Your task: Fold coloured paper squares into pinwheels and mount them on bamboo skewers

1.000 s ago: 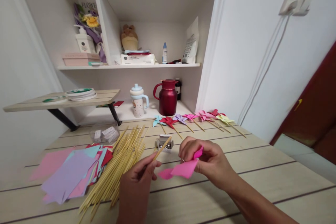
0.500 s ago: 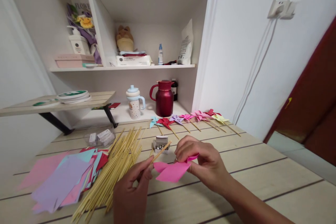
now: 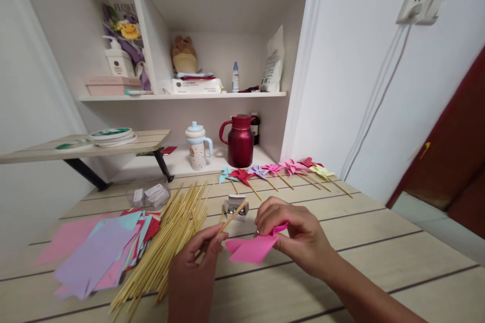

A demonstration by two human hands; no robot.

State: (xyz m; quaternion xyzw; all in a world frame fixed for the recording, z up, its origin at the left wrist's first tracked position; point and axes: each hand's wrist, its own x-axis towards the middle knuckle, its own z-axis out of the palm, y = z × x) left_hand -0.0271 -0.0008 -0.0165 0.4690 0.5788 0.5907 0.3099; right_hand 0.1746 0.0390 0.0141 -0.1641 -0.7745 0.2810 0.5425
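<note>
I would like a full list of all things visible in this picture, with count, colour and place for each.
table: one, pale wood, foreground
paper squares: a pile, pink, purple, blue, red, table left
sticks: a pile, pale yellow, beside the papers
pinwheels: a row, mixed colours, table back
small box: one, white, table middle
jug: one, dark red, lower shelf
cup: one, white and blue, left of jug
left hand: holds one stick
right hand: holds pink folded paper
</note>
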